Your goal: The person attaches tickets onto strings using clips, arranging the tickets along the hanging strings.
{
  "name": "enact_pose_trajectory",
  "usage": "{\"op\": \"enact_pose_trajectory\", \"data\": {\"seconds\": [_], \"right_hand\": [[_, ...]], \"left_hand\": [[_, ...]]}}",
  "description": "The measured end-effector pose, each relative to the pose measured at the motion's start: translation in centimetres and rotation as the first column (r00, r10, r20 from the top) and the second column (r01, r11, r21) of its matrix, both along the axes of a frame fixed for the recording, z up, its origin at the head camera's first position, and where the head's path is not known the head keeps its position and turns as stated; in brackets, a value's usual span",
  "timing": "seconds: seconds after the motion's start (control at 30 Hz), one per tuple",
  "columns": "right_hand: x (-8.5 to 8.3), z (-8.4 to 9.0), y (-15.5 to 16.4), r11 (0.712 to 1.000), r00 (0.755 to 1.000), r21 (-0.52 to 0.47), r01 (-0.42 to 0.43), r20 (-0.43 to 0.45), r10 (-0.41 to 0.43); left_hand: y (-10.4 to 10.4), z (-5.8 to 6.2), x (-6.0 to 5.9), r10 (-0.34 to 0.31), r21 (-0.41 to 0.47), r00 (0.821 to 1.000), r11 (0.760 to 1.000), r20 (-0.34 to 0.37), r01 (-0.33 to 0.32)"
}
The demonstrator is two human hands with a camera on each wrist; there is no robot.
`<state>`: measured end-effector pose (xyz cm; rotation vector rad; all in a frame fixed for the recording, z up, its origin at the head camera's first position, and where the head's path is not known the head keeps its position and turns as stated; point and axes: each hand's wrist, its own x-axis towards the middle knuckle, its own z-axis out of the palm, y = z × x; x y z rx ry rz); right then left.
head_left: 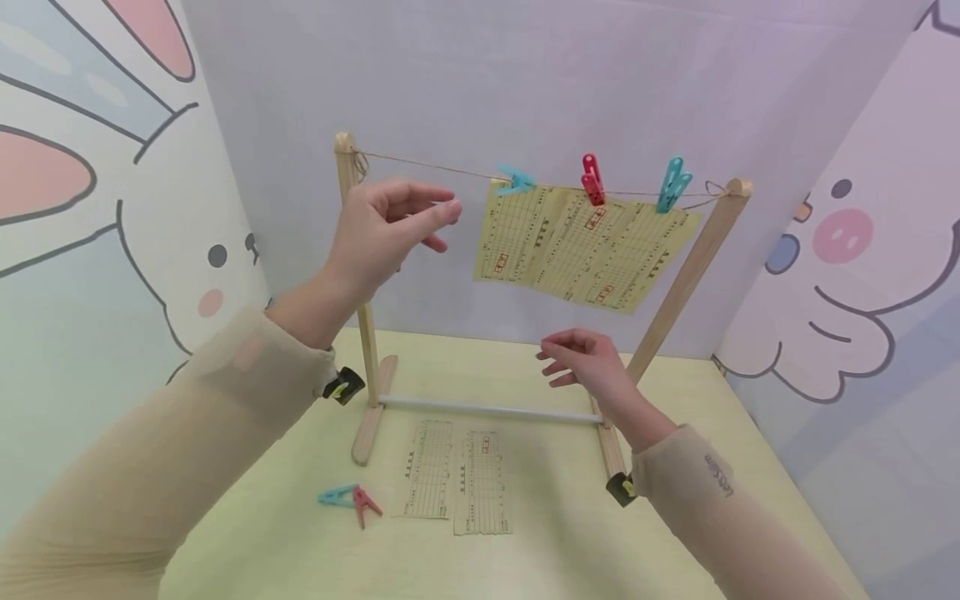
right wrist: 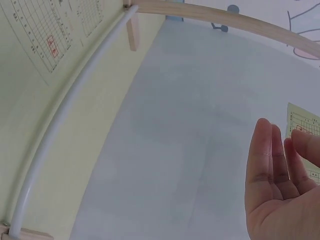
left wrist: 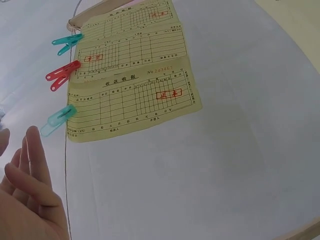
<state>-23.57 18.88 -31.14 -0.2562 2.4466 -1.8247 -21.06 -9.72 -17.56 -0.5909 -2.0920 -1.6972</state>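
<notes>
My left hand [head_left: 382,229] is raised beside the string [head_left: 420,167] of the little wooden drying rack [head_left: 358,275], near its left post. Its grip is loose and holds nothing: thumb and forefinger reach toward each other but do not close on anything, and the other fingers are relaxed. My right hand [head_left: 588,362] hangs lower, in front of the right post and just above the white crossbar [head_left: 487,410], fingers spread and empty.

Three yellow slips [head_left: 581,246] hang from the string, overlapping, each pinned at its top edge: a blue peg [head_left: 516,179] on the left, a red peg [head_left: 592,178] in the middle, a second blue peg [head_left: 672,185] on the right. They lie to the right of my left grip, along the same string, and the left blue peg is the one nearest it. The string runs left to right, so the bare stretch lies between my left hand and that peg. From the left wrist the same peg [left wrist: 57,120] sits just past my fingertips [left wrist: 35,145].

On the bench [head_left: 675,417], near me, two more slips [head_left: 457,479] lie flat side by side, long edges running near to far. Left of them a blue peg and a red one lie touching as a loose pair [head_left: 351,500]. Both sit below and between my hands, the pegs closer to my left arm, the slips roughly midway.
</notes>
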Motion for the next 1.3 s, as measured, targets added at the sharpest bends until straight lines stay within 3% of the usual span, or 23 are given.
{"op": "enact_pose_trajectory", "data": {"seconds": [0.3,0.73,1.3], "right_hand": [[0.8,-0.8,0.1,0.999,0.999,-0.039,0.027,0.02,-0.026],[0.9,-2.2,0.4,0.995,0.999,-0.087,0.052,-0.007,-0.053],[1.6,-4.3,-0.1,0.978,0.99,-0.156,0.142,0.03,-0.139]], "left_hand": [[-0.4,-0.6,0.9,0.018,-0.005,0.999,1.0,0.052,-0.018],[-0.6,-3.7,1.1,0.015,-0.009,0.997,1.0,0.08,-0.014],[-1.1,-6.5,1.2,-0.019,0.054,0.995,0.998,0.1,0.013]]}}
